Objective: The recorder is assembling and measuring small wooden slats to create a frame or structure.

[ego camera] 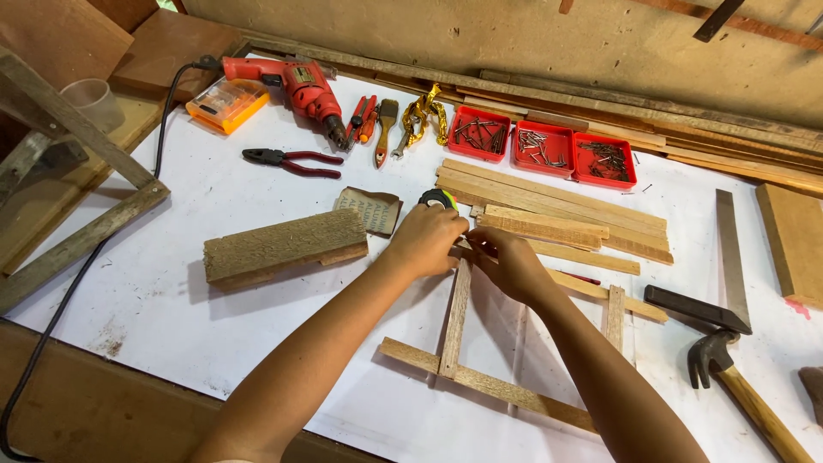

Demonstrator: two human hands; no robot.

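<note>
My left hand [426, 241] and my right hand [507, 260] meet over the top of a small frame of thin wooden slats [480, 377] lying on the white work surface [171, 283]. Both hands have fingers closed at the upper end of one upright slat [455, 317]; what they pinch is hidden between them. A yellow-green tape measure [438, 198] peeks out just behind my left hand. A stack of loose wooden slats [557, 210] lies directly beyond my hands.
A rough wood block [283, 246] and sandpaper [370, 208] lie left. Pliers [290, 160], red drill [300, 86], orange case [226, 104], screwdrivers [363, 118], three red nail trays [543, 147] sit behind. Try square [729, 266], hammer [737, 381] right.
</note>
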